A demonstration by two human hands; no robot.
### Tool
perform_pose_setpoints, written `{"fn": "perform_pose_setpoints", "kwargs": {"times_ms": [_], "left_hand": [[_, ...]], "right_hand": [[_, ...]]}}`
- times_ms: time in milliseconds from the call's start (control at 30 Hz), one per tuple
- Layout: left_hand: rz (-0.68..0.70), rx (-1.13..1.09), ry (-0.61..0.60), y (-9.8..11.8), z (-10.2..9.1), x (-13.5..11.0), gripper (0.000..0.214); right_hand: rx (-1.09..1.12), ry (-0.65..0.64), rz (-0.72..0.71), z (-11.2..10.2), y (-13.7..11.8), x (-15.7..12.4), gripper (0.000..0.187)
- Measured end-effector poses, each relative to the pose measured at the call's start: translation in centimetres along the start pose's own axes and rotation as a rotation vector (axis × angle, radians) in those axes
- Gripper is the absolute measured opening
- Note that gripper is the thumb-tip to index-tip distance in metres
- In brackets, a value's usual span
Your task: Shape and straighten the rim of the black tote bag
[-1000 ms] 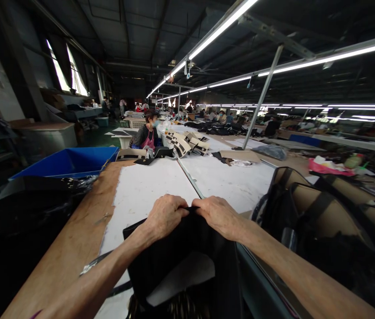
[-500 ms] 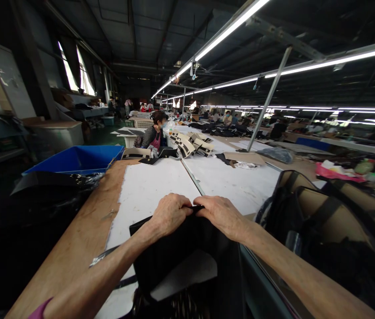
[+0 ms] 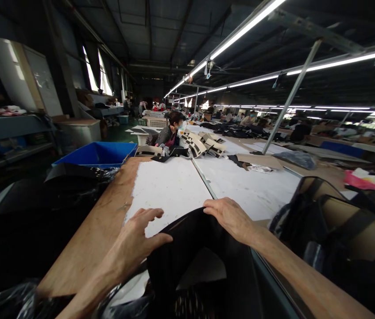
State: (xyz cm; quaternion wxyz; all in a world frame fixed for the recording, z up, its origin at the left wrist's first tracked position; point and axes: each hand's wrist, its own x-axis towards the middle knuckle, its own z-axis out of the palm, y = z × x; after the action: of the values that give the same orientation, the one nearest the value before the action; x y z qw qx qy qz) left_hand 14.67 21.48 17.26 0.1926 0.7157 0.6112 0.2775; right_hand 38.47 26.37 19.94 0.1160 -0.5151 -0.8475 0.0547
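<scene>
A black fabric bag (image 3: 240, 257) stands upright before me, its mouth towards me and a pale grey panel (image 3: 203, 268) showing inside. My right hand (image 3: 230, 217) pinches the bag's top rim between thumb and fingers. To the left, my left hand (image 3: 141, 232) is spread, thumb and fingers apart, beside the rim's left part; its thumb tip comes close to the edge, and whether it touches I cannot tell. The bag's lower part is dark and hard to make out.
White sheeting (image 3: 164, 188) covers the table beyond the bag. At left stands a blue bin (image 3: 97, 153). Several black bags with tan linings (image 3: 345, 217) stand at right. Cut pieces (image 3: 200, 144) lie near a seated co-worker (image 3: 167, 133). A slanted metal post (image 3: 291, 97) rises at right.
My left hand has let go of the rim and moved left and down, its fingers opening. The right hand keeps its pinch on the bag. The view has turned slightly left.
</scene>
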Motion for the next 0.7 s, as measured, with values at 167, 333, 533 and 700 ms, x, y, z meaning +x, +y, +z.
{"fn": "perform_pose_setpoints", "kwargs": {"times_ms": [167,333,533,700], "left_hand": [[-0.107,-0.128,-0.094,-0.1,-0.4,-1.5,0.05],[-0.11,-0.176,-0.071,-0.2,0.5,-1.4,0.033],[0.088,-0.304,-0.14,-2.3,0.3,1.2,0.013],[0.309,-0.286,-0.159,-2.0,0.8,5.8,0.01]], "right_hand": [[0.013,-0.005,0.007,0.2,0.2,0.3,0.028],[-0.02,-0.014,0.021,0.2,0.1,0.5,0.027],[-0.209,0.005,0.032,-0.8,-1.7,-1.3,0.026],[-0.315,0.07,0.142,-2.1,-1.1,-2.4,0.024]]}}
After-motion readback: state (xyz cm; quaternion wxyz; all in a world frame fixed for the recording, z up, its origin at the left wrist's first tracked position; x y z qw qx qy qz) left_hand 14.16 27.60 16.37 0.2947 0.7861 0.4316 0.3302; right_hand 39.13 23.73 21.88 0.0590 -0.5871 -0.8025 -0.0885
